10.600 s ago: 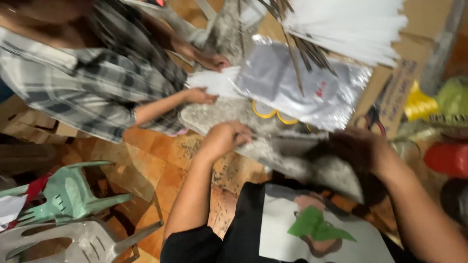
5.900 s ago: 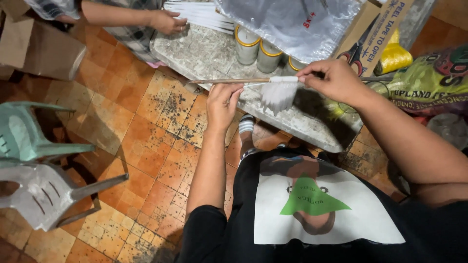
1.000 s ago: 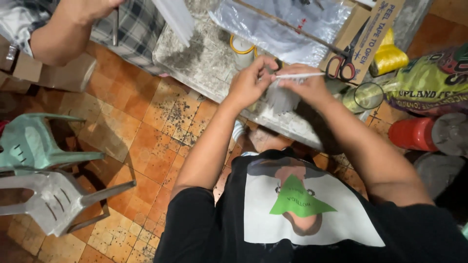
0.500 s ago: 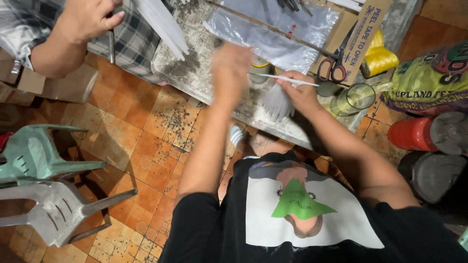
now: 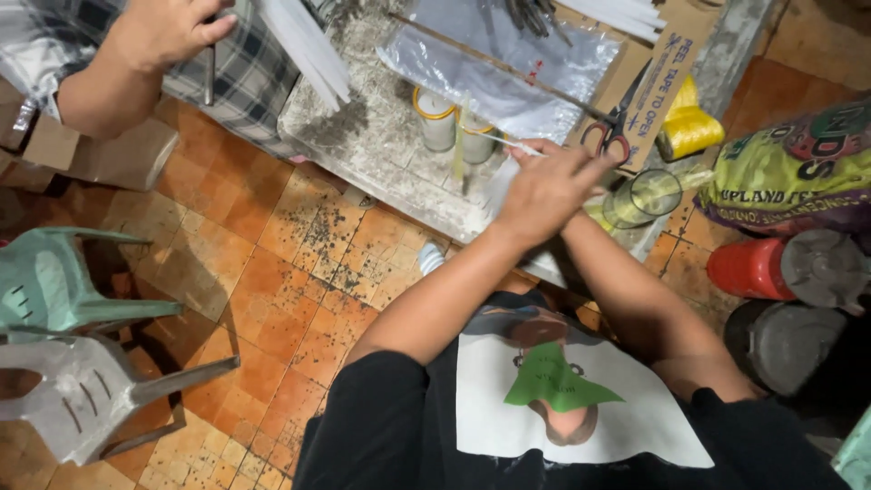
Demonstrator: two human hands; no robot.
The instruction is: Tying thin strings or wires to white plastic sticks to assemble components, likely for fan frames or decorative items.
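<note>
My left hand [image 5: 547, 188] lies flat, fingers spread, on the grey stone bench [image 5: 376, 150]. It covers my right hand, of which only the forearm [image 5: 626, 290] shows. A thin pale stick [image 5: 513, 143] pokes out to the left from under the fingers. A bit of white paper [image 5: 502, 181] shows below the hand. Two small jars with yellow rims [image 5: 439, 118] stand just left of the hands.
Red-handled scissors [image 5: 612, 136], a yellow twine spool [image 5: 687, 129], a glass jar [image 5: 650, 194] and a clear plastic sheet [image 5: 522, 63] surround the hands. Another person's hand [image 5: 165, 29] holds a dark rod at top left near white strips [image 5: 308, 50]. Plastic chairs [image 5: 63, 363] stand left; a sack [image 5: 798, 168] and red container [image 5: 751, 269] right.
My left hand has come down from the raised position and now rests over my right hand and the paper. The camera has shifted a little.
</note>
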